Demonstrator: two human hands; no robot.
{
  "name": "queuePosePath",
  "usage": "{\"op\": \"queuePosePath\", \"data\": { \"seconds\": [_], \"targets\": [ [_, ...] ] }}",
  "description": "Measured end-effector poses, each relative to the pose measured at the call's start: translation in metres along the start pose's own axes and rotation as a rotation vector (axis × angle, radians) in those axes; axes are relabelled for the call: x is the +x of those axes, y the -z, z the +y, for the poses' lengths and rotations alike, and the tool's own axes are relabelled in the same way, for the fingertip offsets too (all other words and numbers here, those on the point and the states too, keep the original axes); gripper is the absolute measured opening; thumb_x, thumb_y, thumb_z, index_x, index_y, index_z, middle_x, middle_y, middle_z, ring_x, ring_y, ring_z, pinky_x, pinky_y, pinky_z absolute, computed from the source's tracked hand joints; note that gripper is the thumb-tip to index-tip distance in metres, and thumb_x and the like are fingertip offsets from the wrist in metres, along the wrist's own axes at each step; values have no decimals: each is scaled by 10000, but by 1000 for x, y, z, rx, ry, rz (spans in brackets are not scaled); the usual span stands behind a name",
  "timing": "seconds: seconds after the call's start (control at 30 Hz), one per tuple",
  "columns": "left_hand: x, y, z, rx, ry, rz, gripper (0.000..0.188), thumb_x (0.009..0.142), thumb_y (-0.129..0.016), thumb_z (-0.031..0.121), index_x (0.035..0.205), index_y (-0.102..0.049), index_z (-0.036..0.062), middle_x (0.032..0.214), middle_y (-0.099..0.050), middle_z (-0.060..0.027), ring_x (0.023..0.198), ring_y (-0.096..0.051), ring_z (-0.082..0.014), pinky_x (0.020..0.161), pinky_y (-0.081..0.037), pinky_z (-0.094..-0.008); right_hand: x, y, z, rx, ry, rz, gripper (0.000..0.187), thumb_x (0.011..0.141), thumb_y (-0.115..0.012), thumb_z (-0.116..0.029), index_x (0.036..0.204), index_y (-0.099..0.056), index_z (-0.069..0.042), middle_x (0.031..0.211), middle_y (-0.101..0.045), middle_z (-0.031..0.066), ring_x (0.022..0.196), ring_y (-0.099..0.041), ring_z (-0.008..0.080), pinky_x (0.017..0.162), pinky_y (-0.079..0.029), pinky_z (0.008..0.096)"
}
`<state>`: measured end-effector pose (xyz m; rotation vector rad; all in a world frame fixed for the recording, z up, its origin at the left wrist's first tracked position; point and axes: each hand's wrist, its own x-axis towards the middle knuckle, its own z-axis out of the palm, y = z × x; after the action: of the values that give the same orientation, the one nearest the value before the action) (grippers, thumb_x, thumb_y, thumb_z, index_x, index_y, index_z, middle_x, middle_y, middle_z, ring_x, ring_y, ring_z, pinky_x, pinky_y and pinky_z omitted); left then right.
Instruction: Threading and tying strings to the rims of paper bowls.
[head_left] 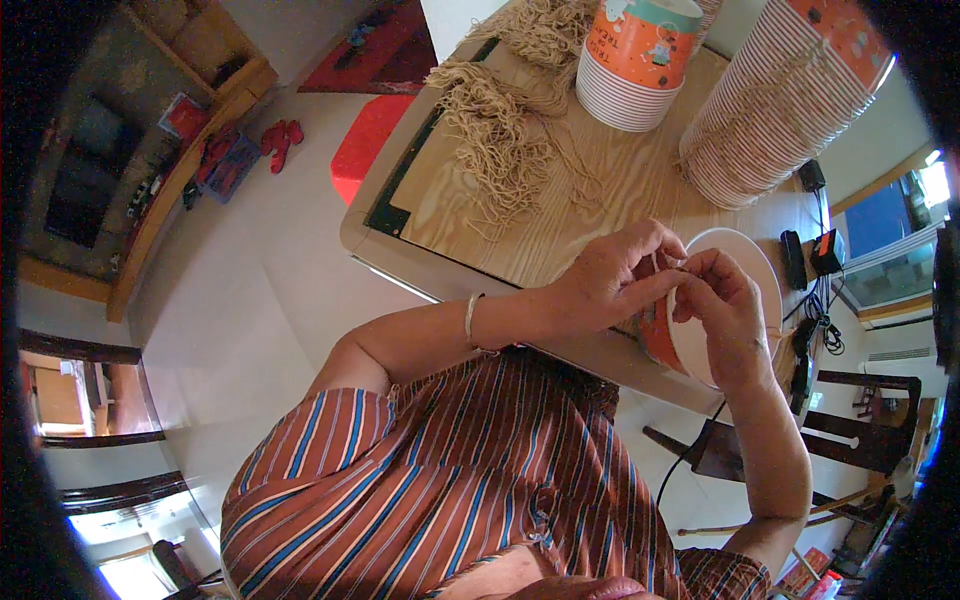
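Note:
A paper bucket [735,254] with a white inside and an orange outer wall lies tilted at the table's near right edge. At its rim, the fingertips of my left hand [618,277] and my right hand [733,318] meet in a pinch. Whatever lies between them is too small and covered to make out. A thin tan cord shows at the bucket's right side. Beyond my hands, a loose heap of tan cords [500,140] spreads over the table. Behind it stands a stack of orange printed paper buckets [628,105], upside down.
A taller stack of paper buckets [755,135], with cords draped over it, leans at the back right. Black adapters [827,252] and tangled cables [822,325] lie along the right edge. A red stool [368,145] is left of the wooden table [450,215]; a dark chair [860,430] stands right.

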<state>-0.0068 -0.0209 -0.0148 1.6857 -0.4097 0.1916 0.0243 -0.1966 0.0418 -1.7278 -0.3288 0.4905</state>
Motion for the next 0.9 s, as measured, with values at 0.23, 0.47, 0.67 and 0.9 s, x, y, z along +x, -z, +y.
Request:
{"op": "queuePosePath", "data": {
  "seconds": [0.23,0.47,0.67,0.9],
  "targets": [
    [3,-1,-7,-12,-31,59,133,911,-604,144,975,-589,29,864,-622,-41,800,-582,-102,733,-493,-274,-3,2,-2,23,-6,19,72,871,-607,-70,907,-581,-14,763,-589,34,640,-552,109,604,-466,246],
    [8,2,2,-166,141,23,142,904,-614,155,951,-601,22,824,-628,-26,777,-579,-83,705,-489,-250,-3,14,-8,-516,182,52,76,875,-603,-88,917,-579,-29,736,-617,38,616,-572,110,547,-457,259],
    [6,8,2,25,-18,68,139,899,-624,164,934,-610,30,831,-629,-14,772,-575,-64,703,-483,-241,-3,16,-16,-438,25,-55,84,898,-571,-103,946,-557,-35,666,-584,27,564,-543,93,501,-424,231],
    [-1,8,11,-78,57,96,130,876,-646,164,915,-626,42,836,-627,-19,793,-585,-93,709,-478,-267,-6,10,-19,-194,-9,-31,112,927,-530,-124,986,-551,-31,638,-558,22,531,-509,86,458,-410,223]
  ]
}}
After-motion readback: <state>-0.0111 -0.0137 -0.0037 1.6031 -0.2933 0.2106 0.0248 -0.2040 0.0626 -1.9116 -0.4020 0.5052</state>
